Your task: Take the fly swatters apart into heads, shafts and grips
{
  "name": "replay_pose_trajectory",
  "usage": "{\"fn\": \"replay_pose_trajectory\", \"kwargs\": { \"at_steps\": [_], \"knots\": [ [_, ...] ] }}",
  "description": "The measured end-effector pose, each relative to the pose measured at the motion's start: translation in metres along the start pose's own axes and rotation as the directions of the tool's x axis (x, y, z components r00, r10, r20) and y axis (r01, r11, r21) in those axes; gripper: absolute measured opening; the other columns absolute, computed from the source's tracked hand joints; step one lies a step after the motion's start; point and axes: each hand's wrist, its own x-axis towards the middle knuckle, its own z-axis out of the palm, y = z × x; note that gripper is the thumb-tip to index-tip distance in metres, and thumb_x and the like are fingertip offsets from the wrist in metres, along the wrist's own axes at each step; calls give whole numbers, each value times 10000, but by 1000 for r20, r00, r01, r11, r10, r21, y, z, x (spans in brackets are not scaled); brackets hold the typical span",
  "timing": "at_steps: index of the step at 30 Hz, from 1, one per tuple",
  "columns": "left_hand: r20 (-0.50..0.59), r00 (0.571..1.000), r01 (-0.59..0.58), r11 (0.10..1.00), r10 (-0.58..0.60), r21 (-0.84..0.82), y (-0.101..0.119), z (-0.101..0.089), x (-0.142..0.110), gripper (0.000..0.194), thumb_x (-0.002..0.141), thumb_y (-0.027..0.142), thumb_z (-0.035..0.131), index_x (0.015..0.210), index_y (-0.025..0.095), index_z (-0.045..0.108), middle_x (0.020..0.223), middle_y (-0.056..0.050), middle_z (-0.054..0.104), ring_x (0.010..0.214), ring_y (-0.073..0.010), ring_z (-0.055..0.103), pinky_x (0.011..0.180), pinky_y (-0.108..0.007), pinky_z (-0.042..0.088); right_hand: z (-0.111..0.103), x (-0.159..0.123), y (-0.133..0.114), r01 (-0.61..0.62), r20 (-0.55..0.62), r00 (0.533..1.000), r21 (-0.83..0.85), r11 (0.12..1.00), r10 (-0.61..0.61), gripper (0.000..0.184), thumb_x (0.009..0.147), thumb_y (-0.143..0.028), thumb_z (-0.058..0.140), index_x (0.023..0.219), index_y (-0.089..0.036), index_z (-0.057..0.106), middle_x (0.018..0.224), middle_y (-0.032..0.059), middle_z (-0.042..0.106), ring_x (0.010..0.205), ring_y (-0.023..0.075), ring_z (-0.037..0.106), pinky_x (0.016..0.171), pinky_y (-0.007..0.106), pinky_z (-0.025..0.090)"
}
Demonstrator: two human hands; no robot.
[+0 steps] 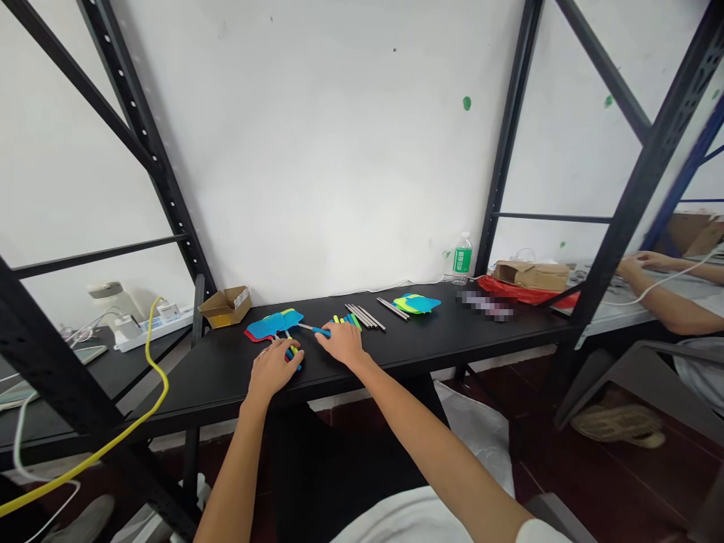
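Note:
Both of my arms reach out to a black table (237, 369). My left hand (274, 368) rests on the table with fingers curled around coloured handles beside a pile of blue and red flat swatter heads (274, 324). My right hand (341, 343) lies over a blue handle (321, 331) whose metal rod runs toward that pile; its fingers are bent on it. Green and blue handles (348, 320) lie just beyond the right hand, then a bundle of metal rods (366, 316).
More rods (393, 308) and a yellow-green and blue swatter-head stack (417, 303) lie further right. A small cardboard box (226, 306), a green-labelled bottle (462, 259), black rack posts (639, 196), a yellow cable (148, 354) and another person's arm (659, 298) surround the table.

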Motion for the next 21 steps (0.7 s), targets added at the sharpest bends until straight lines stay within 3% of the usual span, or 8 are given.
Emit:
{"fn": "replay_pose_trajectory", "kwargs": {
  "at_steps": [4,13,21],
  "knots": [
    [2,1000,2,1000,-2,1,0,0,1,320,943,459,475,1124,280,669,1323,-56,654,1169,-304,628,975,-411,475,0,0,0,0,17,1000,-25,1000,0,330,970,-476,562,1116,-256,759,909,87,773,873,248,706,731,300,460],
    [2,1000,-5,1000,5,0,0,-1,0,323,945,455,481,1125,278,681,1339,-58,647,1158,-299,632,983,-409,472,1,1,4,-121,-93,988,1,993,120,334,1051,-425,452,1206,-234,678,992,99,767,932,243,702,756,303,449],
    [4,1000,-4,1000,4,4,0,-1,0,320,946,459,482,1125,285,682,1319,-47,664,1195,-297,619,1005,-400,465,-1,0,5,-110,-152,981,62,992,118,315,1063,-400,421,1206,-238,651,1021,77,761,936,233,694,746,294,441]
  ]
}}
